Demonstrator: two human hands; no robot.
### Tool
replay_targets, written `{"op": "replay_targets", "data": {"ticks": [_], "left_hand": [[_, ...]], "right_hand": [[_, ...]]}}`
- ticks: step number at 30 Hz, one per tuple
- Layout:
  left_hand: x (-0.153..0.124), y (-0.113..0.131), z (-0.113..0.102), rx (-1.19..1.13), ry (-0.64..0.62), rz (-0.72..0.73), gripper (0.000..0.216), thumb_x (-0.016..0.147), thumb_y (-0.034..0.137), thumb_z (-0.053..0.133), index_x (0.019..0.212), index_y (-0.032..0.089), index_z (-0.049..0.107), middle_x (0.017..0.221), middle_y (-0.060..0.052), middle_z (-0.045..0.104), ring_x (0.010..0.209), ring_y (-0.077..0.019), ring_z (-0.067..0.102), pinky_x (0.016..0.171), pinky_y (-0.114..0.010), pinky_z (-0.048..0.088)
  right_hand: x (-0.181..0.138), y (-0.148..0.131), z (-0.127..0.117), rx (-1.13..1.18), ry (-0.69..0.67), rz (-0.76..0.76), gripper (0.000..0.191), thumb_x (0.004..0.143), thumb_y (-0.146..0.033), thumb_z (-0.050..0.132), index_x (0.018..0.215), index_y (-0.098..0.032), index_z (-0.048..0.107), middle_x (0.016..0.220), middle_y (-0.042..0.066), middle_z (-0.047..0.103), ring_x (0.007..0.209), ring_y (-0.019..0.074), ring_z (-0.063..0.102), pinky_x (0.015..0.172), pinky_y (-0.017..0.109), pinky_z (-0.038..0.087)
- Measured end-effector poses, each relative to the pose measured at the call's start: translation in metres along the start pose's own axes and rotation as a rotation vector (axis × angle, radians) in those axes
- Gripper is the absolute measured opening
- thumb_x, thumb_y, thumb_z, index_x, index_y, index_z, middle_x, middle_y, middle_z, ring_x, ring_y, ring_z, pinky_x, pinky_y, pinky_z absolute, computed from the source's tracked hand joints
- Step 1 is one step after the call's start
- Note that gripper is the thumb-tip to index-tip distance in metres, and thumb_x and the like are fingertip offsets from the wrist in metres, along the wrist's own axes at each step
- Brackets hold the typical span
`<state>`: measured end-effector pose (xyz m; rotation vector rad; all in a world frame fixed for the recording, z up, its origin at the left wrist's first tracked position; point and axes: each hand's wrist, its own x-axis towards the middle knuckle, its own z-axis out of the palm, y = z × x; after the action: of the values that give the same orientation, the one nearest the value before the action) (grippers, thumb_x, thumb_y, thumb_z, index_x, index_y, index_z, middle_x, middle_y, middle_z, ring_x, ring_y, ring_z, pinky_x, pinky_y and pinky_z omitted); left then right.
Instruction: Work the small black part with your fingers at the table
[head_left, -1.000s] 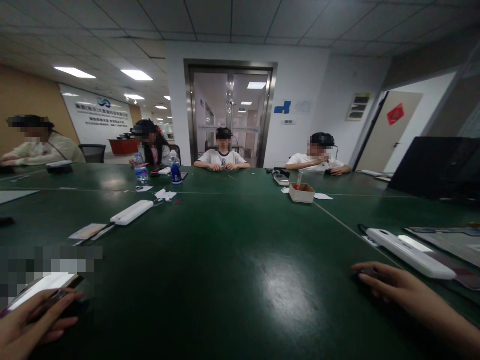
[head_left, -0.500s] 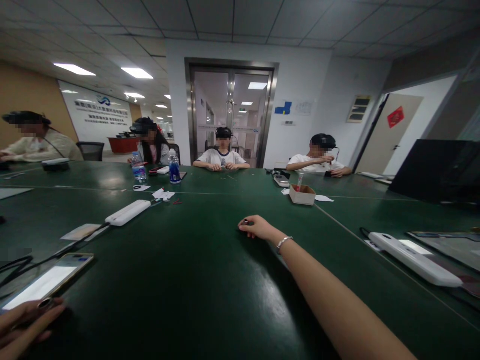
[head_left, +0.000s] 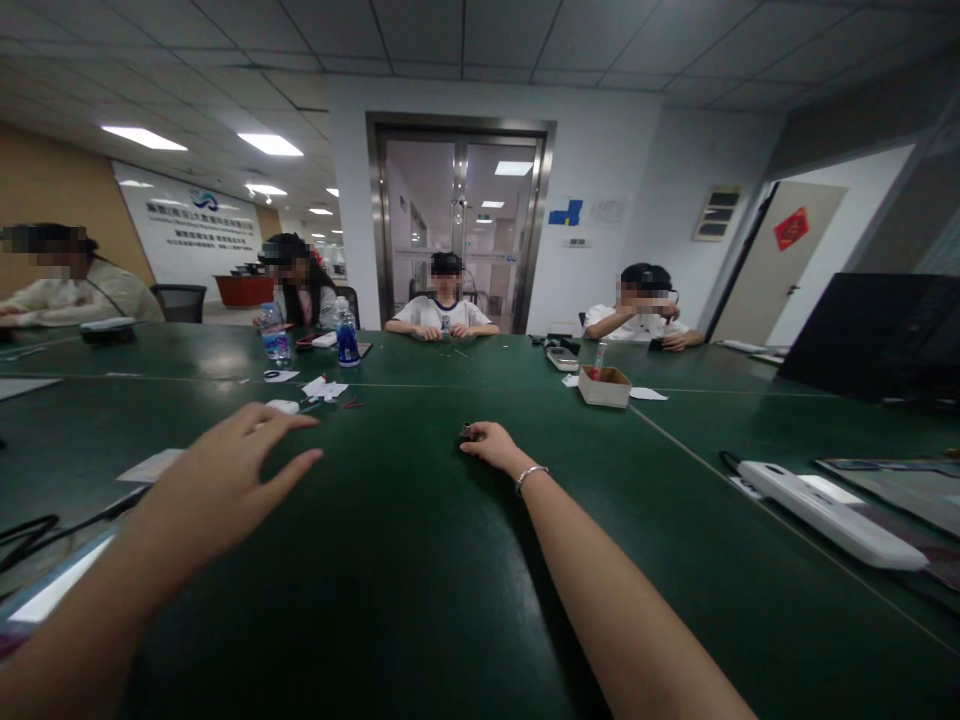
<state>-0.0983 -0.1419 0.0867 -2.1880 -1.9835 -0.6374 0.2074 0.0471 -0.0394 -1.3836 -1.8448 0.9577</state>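
My right hand is out over the middle of the green table, its fingers pinched on a small dark cylindrical metal piece. A silver bracelet circles that wrist. Over the left part of the table, my left hand is raised with thumb and fingers apart and nothing between them. It covers most of a white power bank. Below that forearm, a lit phone is partly hidden.
A small open box holding a clear tube stands ahead right. Another white power bank lies at right. Two bottles, paper scraps and black cables are on the left. Several people sit around the far side.
My left hand has moved from the lower left up and forward and has opened; the small metal cylinder it held no longer shows there. My right hand has shifted slightly left.
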Motion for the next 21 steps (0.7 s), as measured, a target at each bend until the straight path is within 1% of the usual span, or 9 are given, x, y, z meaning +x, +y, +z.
{"op": "replay_targets", "data": {"ticks": [2,4,6,10,13,15,17,19,21], "left_hand": [[0.035,0.035,0.017,-0.042,-0.083,0.198,0.043,0.080,0.052,0.039,0.110,0.025,0.056,0.110,-0.005,0.054,0.098,-0.0238,0.052,0.088,-0.039,0.040],[0.067,0.065,0.045,-0.090,-0.136,0.339,0.036,0.080,0.047,0.044,0.105,0.025,0.059,0.106,-0.005,0.056,0.098,-0.0233,0.053,0.087,-0.035,0.040],[0.094,0.088,0.079,-0.129,-0.172,0.370,0.032,0.076,0.043,0.052,0.101,0.025,0.061,0.103,-0.006,0.058,0.094,-0.0232,0.055,0.082,-0.032,0.041],[0.124,0.115,0.142,-0.239,-0.140,0.363,0.044,0.074,0.039,0.055,0.115,0.022,0.053,0.108,-0.010,0.056,0.097,-0.0242,0.055,0.080,-0.029,0.041],[0.132,0.125,0.168,-0.298,-0.159,0.301,0.043,0.074,0.038,0.056,0.113,0.019,0.052,0.104,-0.011,0.058,0.092,-0.0242,0.056,0.076,-0.030,0.041],[0.132,0.126,0.179,-0.324,-0.143,0.297,0.030,0.075,0.034,0.055,0.102,0.020,0.057,0.099,-0.009,0.059,0.088,-0.0224,0.056,0.075,-0.030,0.042],[0.131,0.123,0.189,-0.377,-0.086,0.300,0.017,0.078,0.030,0.051,0.090,0.020,0.059,0.093,-0.007,0.059,0.085,-0.0199,0.056,0.075,-0.030,0.042],[0.130,0.115,0.200,-0.488,-0.037,0.280,0.015,0.080,0.030,0.049,0.084,0.021,0.060,0.090,-0.005,0.059,0.084,-0.0176,0.056,0.076,-0.029,0.042],[0.129,0.106,0.211,-0.655,-0.030,0.236,0.015,0.079,0.031,0.050,0.083,0.020,0.061,0.089,-0.004,0.060,0.081,-0.0158,0.056,0.074,-0.027,0.044]], "right_hand": [[-0.001,0.002,0.001,0.014,0.017,0.008,0.012,0.070,-0.013,0.067,0.078,-0.012,0.057,0.059,-0.004,0.053,0.051,0.0069,0.051,0.049,0.017,0.038],[-0.001,0.004,0.003,0.026,0.034,-0.005,0.014,0.069,-0.016,0.067,0.077,-0.013,0.056,0.057,-0.005,0.052,0.052,0.0077,0.051,0.050,0.018,0.038],[0.000,0.006,0.005,0.018,0.064,-0.041,0.016,0.068,-0.019,0.068,0.076,-0.013,0.056,0.058,-0.005,0.052,0.053,0.0082,0.050,0.050,0.018,0.037],[-0.001,0.007,0.007,-0.077,0.147,-0.137,0.017,0.064,-0.022,0.070,0.071,-0.014,0.057,0.063,-0.003,0.054,0.057,0.0092,0.048,0.053,0.020,0.036],[-0.001,0.006,0.007,-0.111,0.165,-0.150,0.014,0.065,-0.020,0.068,0.070,-0.013,0.057,0.064,-0.002,0.056,0.059,0.0100,0.049,0.054,0.020,0.035],[-0.001,0.004,0.006,-0.123,0.166,-0.147,0.013,0.065,-0.019,0.067,0.071,-0.013,0.057,0.066,-0.002,0.057,0.060,0.0103,0.049,0.054,0.020,0.035],[-0.001,0.004,0.007,-0.159,0.174,-0.148,0.014,0.064,-0.021,0.067,0.071,-0.014,0.057,0.066,-0.002,0.057,0.061,0.0104,0.049,0.054,0.020,0.034],[0.000,0.004,0.007,-0.196,0.187,-0.169,0.016,0.064,-0.024,0.068,0.068,-0.014,0.056,0.064,-0.002,0.055,0.060,0.0103,0.047,0.054,0.020,0.034],[0.000,0.003,0.009,-0.197,0.205,-0.212,0.017,0.064,-0.026,0.068,0.068,-0.015,0.056,0.062,-0.003,0.054,0.059,0.0099,0.047,0.053,0.019,0.034]]}}
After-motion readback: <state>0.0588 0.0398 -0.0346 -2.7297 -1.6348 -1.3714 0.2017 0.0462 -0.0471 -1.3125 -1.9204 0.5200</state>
